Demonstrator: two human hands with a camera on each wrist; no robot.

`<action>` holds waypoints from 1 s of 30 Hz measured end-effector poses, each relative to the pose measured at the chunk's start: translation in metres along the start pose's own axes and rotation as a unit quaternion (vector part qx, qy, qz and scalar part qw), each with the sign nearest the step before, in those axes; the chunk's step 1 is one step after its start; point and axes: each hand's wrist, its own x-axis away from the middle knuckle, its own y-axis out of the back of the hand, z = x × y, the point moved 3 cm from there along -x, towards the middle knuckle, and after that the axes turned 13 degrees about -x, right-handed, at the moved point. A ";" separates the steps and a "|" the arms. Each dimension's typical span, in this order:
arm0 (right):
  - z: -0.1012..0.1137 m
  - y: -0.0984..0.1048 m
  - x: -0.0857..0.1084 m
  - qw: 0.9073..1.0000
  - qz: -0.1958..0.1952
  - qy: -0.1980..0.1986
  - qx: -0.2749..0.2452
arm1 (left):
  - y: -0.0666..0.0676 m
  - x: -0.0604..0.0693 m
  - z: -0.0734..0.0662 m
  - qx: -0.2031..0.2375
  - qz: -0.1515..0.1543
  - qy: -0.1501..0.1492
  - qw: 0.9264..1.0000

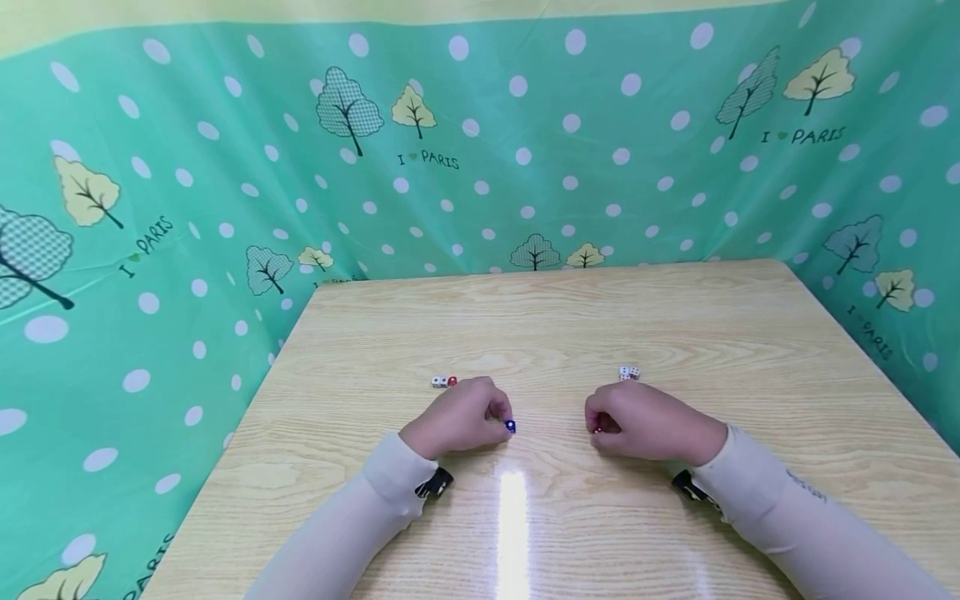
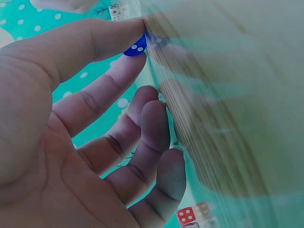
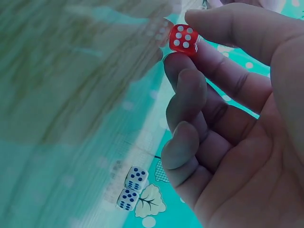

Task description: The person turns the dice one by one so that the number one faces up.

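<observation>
Desk [image 1: 555, 333] as a clock, centred on the gap btwn the grips: left hand [image 1: 463, 417] at 9 pinching a blue die [image 1: 510, 426] w/ thumb + index, right hand [image 1: 648, 422] at 3 doing the same w/ a red die [image 1: 597, 431]. Both prob v light, hard plastic, kinda slick; won't squash or break easily imo, but tiny, so could squirt out if you squeeze the corners. Best hold = fingertips on opposite flat faces. More sitting out: a small white + red dice group [image 1: 443, 382] approx 10 o'clock, & some white dice [image 1: 634, 372] approx 2. No containers visible afaict.
</observation>
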 end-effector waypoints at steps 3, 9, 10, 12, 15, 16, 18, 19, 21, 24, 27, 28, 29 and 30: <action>0.001 0.000 0.000 1.000 -0.004 0.006 0.005 | 0.000 0.000 0.000 0.001 0.000 -0.001 1.000; 0.006 0.004 0.002 1.000 -0.016 0.012 0.003 | 0.000 0.000 0.000 0.005 0.000 -0.001 1.000; 0.007 0.005 0.002 1.000 -0.018 0.012 0.002 | 0.000 0.000 0.000 0.005 0.000 -0.001 1.000; 0.008 0.007 0.002 1.000 -0.027 0.009 0.001 | 0.000 0.000 0.000 0.005 0.001 0.000 1.000; 0.009 0.010 0.001 0.999 -0.043 0.006 0.009 | 0.000 0.001 0.000 0.007 0.001 0.001 1.000; 0.009 0.011 0.000 0.999 -0.047 0.005 0.015 | 0.000 0.001 0.000 0.008 0.002 0.001 1.000; 0.009 0.012 0.000 0.998 -0.051 0.003 0.020 | 0.000 0.001 0.000 0.008 0.002 0.001 1.000; 0.009 0.012 0.000 0.998 -0.051 0.003 0.022 | 0.000 0.001 0.001 0.009 0.002 0.001 1.000; 0.008 0.012 0.000 0.999 -0.046 0.004 0.022 | -0.001 0.000 0.001 0.009 0.001 0.001 1.000; 0.006 0.012 -0.001 0.999 -0.041 0.014 0.018 | -0.001 0.000 0.001 0.008 0.000 -0.002 1.000; 0.004 0.012 -0.001 0.999 -0.035 0.021 0.014 | -0.001 0.000 0.001 0.007 -0.002 -0.005 1.000; 0.003 0.012 -0.001 0.999 -0.033 0.023 0.012 | 0.000 0.000 0.001 0.006 -0.002 -0.006 1.000; 0.003 0.012 -0.001 0.999 -0.031 0.024 0.007 | 0.000 0.000 0.001 0.006 -0.002 -0.006 1.000; 0.002 0.012 -0.001 0.999 -0.029 0.023 0.002 | 0.000 0.000 0.001 0.005 -0.002 -0.006 1.000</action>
